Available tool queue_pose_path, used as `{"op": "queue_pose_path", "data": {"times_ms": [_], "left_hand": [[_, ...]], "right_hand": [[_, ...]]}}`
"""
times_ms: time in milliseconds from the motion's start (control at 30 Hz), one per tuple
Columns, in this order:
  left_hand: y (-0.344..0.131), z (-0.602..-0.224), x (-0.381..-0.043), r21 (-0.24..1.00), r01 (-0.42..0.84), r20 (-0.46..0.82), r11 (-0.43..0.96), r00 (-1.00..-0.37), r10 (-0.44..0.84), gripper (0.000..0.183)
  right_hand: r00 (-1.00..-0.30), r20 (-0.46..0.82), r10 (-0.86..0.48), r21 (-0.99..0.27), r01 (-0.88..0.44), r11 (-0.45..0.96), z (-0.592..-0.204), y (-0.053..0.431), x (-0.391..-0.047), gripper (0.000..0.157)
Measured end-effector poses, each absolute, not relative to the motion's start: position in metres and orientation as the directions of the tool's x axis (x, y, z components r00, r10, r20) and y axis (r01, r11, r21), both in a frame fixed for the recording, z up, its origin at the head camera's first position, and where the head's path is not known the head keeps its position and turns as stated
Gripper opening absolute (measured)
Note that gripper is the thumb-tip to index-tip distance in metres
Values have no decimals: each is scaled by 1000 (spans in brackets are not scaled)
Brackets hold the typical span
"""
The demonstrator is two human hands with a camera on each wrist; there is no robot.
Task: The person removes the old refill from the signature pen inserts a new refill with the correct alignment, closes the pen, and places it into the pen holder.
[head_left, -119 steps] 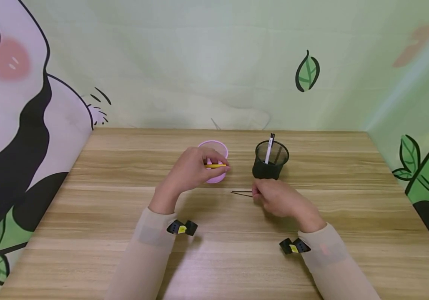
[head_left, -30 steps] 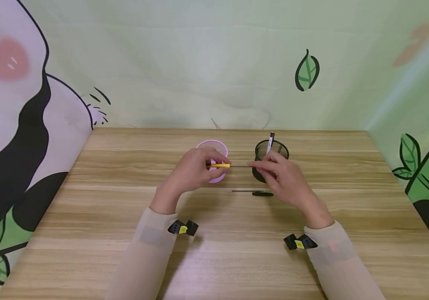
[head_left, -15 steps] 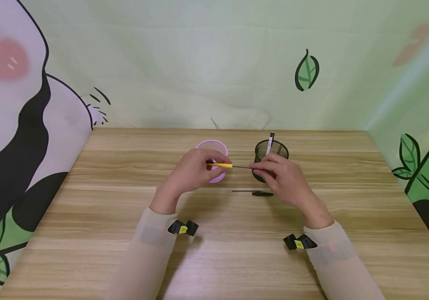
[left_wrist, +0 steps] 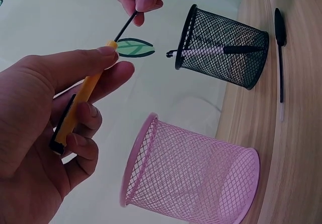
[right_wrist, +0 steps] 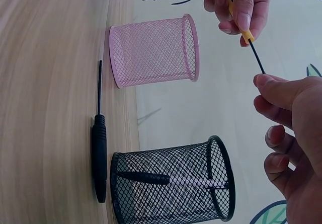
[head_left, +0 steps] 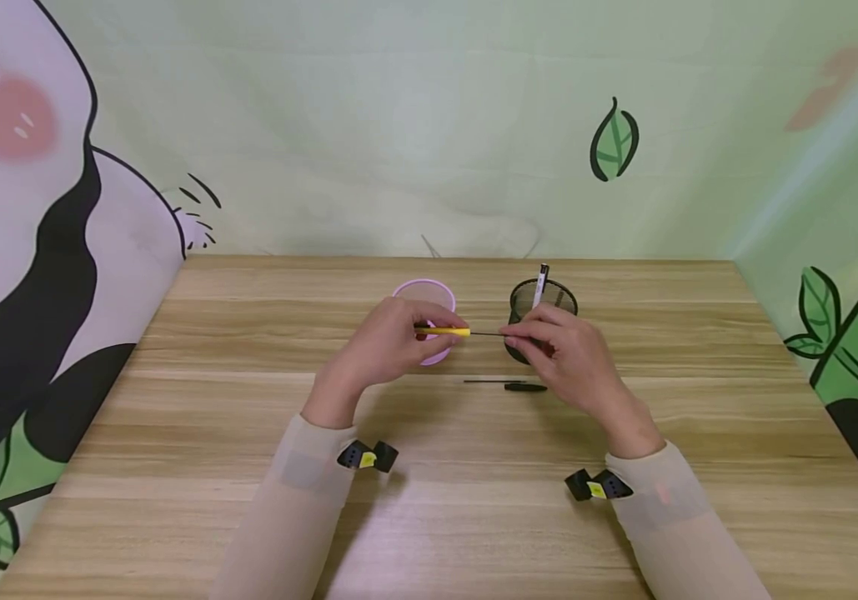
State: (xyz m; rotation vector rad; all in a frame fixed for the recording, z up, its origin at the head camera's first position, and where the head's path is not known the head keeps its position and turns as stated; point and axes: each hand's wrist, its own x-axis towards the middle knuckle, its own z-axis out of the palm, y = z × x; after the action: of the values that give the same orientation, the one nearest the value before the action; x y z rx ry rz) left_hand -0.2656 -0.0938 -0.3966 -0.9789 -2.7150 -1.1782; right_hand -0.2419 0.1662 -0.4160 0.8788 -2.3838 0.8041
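Two hands share one line in my head view: the left hand (head_left: pixel 391 342) pinches the yellow handle (head_left: pixel 444 332), and the right hand (head_left: pixel 567 346) pinches the dark shaft (head_left: pixel 487 334) leading out of it. Handle and shaft lie side to side above the table (head_left: pixel 444 500), with a short bare stretch of shaft between the two sets of fingertips. From here the handle overlaps the pink mesh cup (head_left: pixel 425 289), while the right hand partly covers the black mesh cup (head_left: pixel 517 346).

Switching to my left wrist view, I see the handle's black-marked butt toward the palm and its narrow end toward the right hand. The shaft follows the handle's long axis with no clear bend; I judge that alignment is what matters most.

In my right wrist view, thumb and forefinger meet on the shaft; its tip is hidden, so I can't tell how far it reaches into the grip. A black-handled tool (right_wrist: pixel 99 153) lies apart on the table, nearer the right hand, its thin shaft pointing toward the left hand's side.
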Motion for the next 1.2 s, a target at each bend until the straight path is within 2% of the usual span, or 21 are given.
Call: {"op": "queue_pose_path", "data": {"times_ms": [533,1200], "left_hand": [[-93,-396,-265,667,554,251,499,-797,550,15],[-92,-396,-264,658,538,236,527,-812,534,15]], "right_hand": [[-657,629,-416,-343,-714,610,-416,166,-242,11],[-650,650,-393,-394,-731,557,-416,166,-242,10]]}}
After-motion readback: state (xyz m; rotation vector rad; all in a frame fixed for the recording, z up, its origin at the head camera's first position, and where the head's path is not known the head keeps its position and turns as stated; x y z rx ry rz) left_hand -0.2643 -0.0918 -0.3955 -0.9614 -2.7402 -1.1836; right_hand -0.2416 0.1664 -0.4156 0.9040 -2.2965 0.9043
